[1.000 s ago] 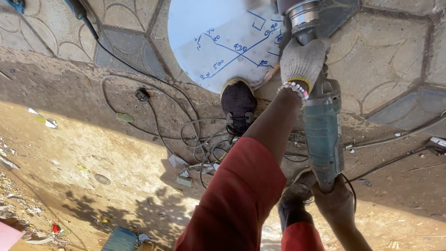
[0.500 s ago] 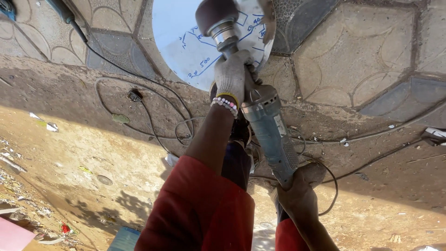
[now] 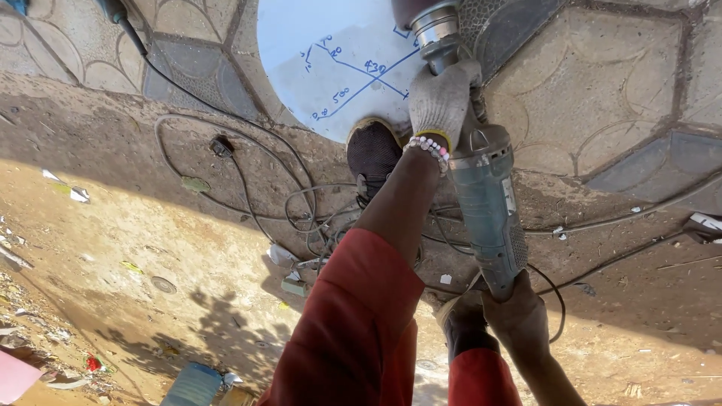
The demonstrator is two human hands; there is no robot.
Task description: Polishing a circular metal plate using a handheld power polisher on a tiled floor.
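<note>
Down on the paved ground, the white round panel [image 3: 331,64] lies just ahead of the left hand [image 3: 444,98], gloved and closed around the angle grinder [image 3: 485,203] near its head. The right hand [image 3: 519,319] grips its rear end. Since a second ago, the grinder's swung left over the panel's edge, probably touching. One shoe [image 3: 374,154] pins the panel.

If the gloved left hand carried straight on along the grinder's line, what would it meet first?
Probably the grinder's metal head, just past the left hand; beyond it the white round sheet and paving tiles. Depth between head and sheet is unclear.
</note>
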